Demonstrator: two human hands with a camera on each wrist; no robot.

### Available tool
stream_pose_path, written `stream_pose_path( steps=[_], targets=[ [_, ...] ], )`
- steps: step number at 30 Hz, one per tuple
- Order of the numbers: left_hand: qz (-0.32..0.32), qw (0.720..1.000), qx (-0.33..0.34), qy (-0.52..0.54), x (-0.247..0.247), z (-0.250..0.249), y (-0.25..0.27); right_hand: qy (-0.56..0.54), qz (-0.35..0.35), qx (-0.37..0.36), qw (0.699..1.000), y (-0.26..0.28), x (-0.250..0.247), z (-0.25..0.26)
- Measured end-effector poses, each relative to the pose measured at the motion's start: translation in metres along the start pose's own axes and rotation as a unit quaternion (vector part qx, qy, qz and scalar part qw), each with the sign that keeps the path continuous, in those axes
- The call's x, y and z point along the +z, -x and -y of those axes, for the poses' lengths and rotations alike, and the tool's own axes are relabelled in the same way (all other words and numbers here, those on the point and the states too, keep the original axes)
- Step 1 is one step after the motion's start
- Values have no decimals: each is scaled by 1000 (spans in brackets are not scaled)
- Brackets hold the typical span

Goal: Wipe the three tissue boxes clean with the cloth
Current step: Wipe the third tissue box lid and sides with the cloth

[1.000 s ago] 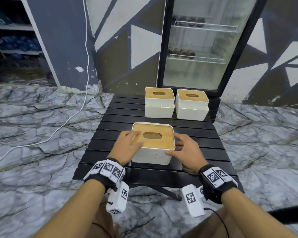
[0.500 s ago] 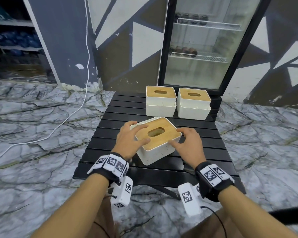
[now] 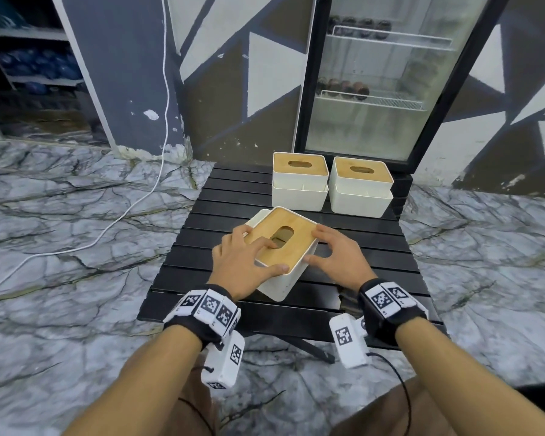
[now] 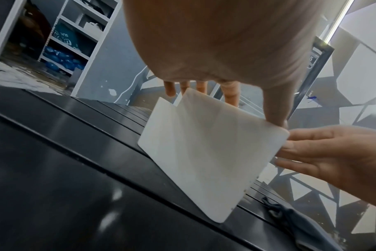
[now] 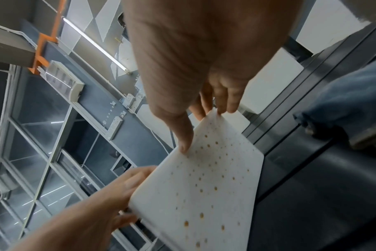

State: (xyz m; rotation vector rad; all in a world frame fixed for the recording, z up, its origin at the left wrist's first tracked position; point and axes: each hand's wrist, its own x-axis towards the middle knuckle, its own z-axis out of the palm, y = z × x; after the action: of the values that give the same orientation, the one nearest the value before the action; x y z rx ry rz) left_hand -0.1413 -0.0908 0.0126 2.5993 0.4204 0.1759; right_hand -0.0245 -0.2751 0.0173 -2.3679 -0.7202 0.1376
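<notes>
The near tissue box sat on the slatted table, turned askew between the fingers of the left hand and the right hand. Beyond the fingertips, two more tissue boxes stood side by side at the table's far edge. A cloth lay on the slats just right of the right hand's fingers.

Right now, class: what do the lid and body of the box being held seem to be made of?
Lid: light wood, perhaps bamboo; matt tan surface with faint grain. Body: probably white plastic; smooth, uniform, rounded corners, with brownish specks on one side. Both the left hand and the right hand hold it.
</notes>
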Motion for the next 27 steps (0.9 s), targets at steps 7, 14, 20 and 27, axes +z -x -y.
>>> stream_pose_path(
  steps=[7, 14, 20, 27],
  targets=[
    [-7, 997, -58, -45, 1, -19, 17, -40, 22, -13, 999, -12, -8, 0],
    [14, 996, 64, 64, -4, -37, 5, 109, 33, 114, 987, 1, -18, -30],
    [96, 994, 42, -4, 1, -62, -18, 194, 128, 168, 958, 21, -6, -55],
    [121, 990, 41, -66, 13, -70, -32, 209, 72, 133, 966, 27, 8, -62]
  ],
)
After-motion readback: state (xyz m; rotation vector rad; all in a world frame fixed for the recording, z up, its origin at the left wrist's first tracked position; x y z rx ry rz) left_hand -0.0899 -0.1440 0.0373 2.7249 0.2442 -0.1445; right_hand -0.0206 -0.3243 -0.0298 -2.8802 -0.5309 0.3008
